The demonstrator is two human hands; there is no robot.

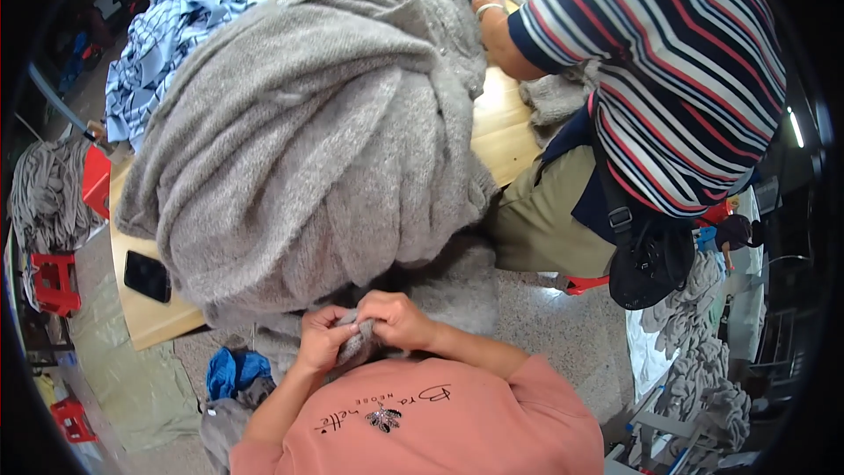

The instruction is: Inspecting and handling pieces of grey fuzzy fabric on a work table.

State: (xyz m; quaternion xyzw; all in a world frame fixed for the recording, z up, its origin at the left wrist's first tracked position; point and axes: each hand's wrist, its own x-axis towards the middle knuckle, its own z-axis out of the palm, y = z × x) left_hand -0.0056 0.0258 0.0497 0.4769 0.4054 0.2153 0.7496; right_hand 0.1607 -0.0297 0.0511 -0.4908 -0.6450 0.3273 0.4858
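Close to my body, at the table's near edge, both hands pinch a piece of grey knit fabric (358, 345). My left hand (323, 334) is closed on its left part, thumb and fingers pressed together. My right hand (396, 318) grips the same fabric just beside it, the fingertips of both hands nearly touching. Beyond them a big heap of grey knit fabric (325, 167) covers most of the table. More grey knit hangs below the edge around my hands; whether it joins the piece I hold, I cannot tell.
A wooden table (132, 321) carries a black phone (147, 276) and blue checked cloth (167, 44). At the right a co-worker in a striped shirt (668, 62) reaches into the heap. Red stools (54, 283) and a blue bag (237, 372) stand lower left. Grey knits (703, 387) lie at right.
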